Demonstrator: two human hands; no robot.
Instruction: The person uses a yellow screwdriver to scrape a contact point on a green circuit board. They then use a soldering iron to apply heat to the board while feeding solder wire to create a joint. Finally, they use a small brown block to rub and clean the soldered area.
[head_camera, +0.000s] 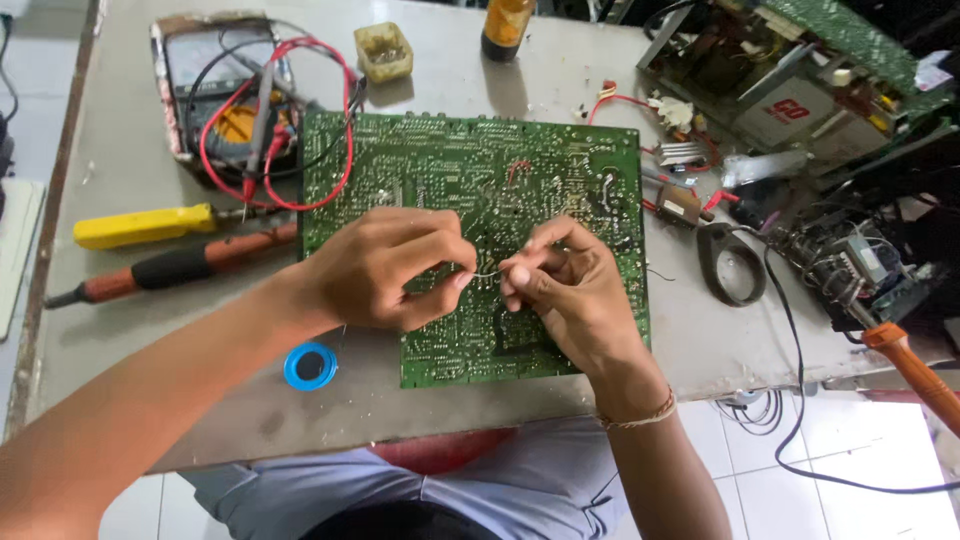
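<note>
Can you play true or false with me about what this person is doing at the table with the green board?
1. Both hands pinch a thin wire between them. True: the left hand and right hand hold the thin wire over the green circuit board.
2. The yellow-handled tool is in the right hand. False: the yellow-handled tool lies on the table, left of the board.
3. A blue spool sits near the board's lower left corner. True: the blue spool is there.
4. The meter's leads are green. False: the meter has red and black leads.
</note>
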